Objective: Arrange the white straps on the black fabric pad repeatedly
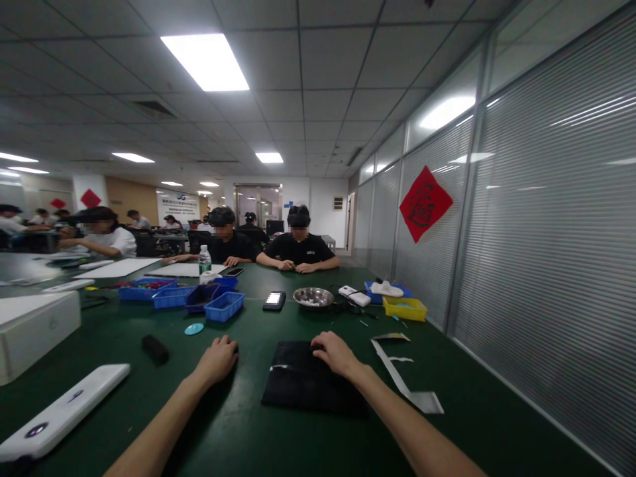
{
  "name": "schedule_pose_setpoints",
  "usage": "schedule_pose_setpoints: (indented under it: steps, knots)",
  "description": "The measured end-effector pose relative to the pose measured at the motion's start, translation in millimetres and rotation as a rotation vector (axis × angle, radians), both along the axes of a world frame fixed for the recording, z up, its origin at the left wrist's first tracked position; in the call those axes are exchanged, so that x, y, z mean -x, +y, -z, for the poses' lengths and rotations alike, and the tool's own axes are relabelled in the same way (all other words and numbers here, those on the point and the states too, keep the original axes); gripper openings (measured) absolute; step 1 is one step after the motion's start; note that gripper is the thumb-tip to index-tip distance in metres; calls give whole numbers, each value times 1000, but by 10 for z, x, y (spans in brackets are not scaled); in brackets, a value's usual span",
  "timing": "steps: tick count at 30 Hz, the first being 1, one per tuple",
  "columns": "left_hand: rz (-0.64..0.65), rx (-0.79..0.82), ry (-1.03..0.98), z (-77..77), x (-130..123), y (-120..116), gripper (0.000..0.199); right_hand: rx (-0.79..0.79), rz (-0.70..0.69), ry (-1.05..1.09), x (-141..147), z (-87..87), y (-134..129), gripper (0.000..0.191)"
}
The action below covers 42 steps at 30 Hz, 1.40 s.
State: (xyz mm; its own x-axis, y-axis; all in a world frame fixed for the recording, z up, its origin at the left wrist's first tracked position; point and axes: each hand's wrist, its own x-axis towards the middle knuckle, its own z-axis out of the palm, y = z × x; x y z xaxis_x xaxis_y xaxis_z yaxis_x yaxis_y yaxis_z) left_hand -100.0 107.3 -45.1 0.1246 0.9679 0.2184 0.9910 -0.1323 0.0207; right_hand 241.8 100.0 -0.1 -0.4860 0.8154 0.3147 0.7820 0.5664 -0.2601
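Observation:
My left hand [217, 358] rests palm down on the green table [223, 424], its fingers loosely bent with nothing visible in them. To its right lies a flat black rectangular piece [308, 384], like a pouch or folded sheet, with a thin pale strip [282, 367] across its left part. My right hand [332, 350] lies on the upper right of this black piece. Its fingertips touch the surface, and the fingers are bent and a little apart. Right of that hand is a torn whitish strip [397, 377]. A small dark block [156, 349] sits left of my left hand.
Blue bins [224, 307], a phone [274, 301], a metal bowl [313, 298] and a yellow tray [405, 309] stand farther back. On the left are a white box [40, 338] and a long white device [64, 411]. Several people sit beyond; a glass partition [546, 265] runs along the right.

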Motion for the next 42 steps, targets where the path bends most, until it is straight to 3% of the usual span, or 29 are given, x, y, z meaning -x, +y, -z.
schedule_pose_setpoints:
  steps: [14, 20, 27, 31, 34, 38, 42]
  knots:
    - [5, -2, -33, 21, -24, 28, 33, 7, 66, 6, 28, 109, -40, 27]
    - [238, 14, -229, 9, -220, 4, 35, 20, 66, 27, 20, 90, -91, 30]
    - [467, 120, -375, -105, -495, -219, 39, 32, 24, 69, -71, -50, -215, 38]
    - [517, 144, -394, -138, -528, -282, 42, 8, 33, 100, -311, -185, -386, 35]
    - [523, 142, -388, -143, -535, -285, 43, -53, 125, 107, -606, -236, -562, 29]
    - [518, 128, -383, -143, -544, -284, 45, -123, 284, 111, -1074, -213, -816, 25]
    - [503, 134, -384, -142, -547, -293, 45, -83, 434, 85, -1464, -156, -1065, 29]
